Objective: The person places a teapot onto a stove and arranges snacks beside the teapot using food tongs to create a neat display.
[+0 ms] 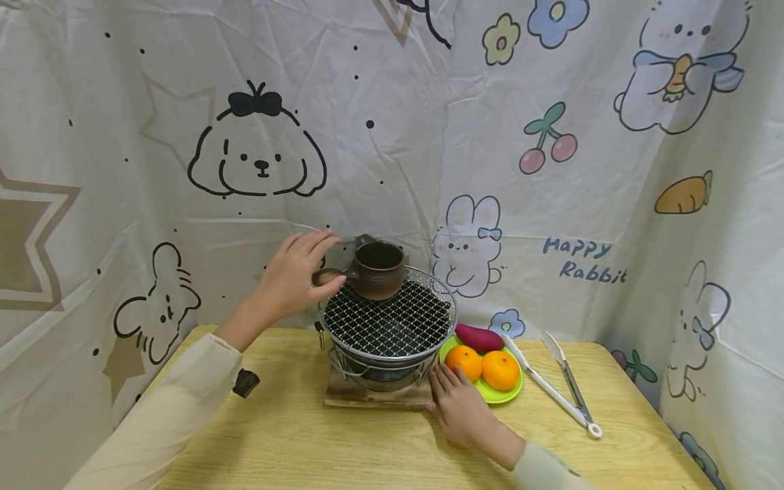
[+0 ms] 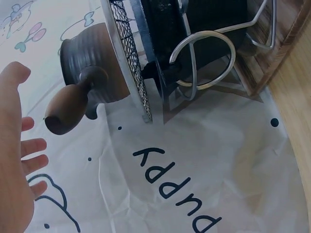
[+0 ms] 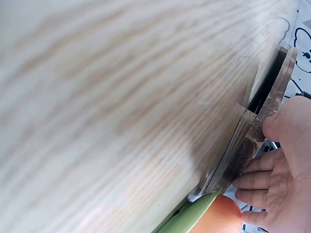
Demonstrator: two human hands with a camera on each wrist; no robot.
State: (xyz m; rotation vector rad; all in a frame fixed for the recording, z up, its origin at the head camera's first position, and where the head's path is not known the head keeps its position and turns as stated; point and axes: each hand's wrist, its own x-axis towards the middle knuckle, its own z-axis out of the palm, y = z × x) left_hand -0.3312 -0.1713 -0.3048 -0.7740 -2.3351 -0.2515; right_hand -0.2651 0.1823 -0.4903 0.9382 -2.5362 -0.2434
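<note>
A dark brown clay teapot [image 1: 380,278] without a lid stands on the wire mesh [image 1: 398,327] of a round tabletop grill. Its side handle [image 2: 68,109] points toward my left hand [image 1: 295,273]. The fingers of that hand are spread and extended, and the left wrist view shows a gap between them and the handle. My right hand [image 1: 461,408] lies low at the right end of the wooden board [image 1: 373,400] under the grill. Its fingers are fairly straight, with the fingertips right at the board's edge and close to the plate.
A green plate [image 1: 514,391] right of the grill holds two oranges [image 1: 501,371] and a purple sweet potato [image 1: 480,337]. White-tipped tongs [image 1: 572,388] lie spread farther right. A small black object [image 1: 246,383] is on the table at left. Printed cloth [image 1: 392,136] hangs behind.
</note>
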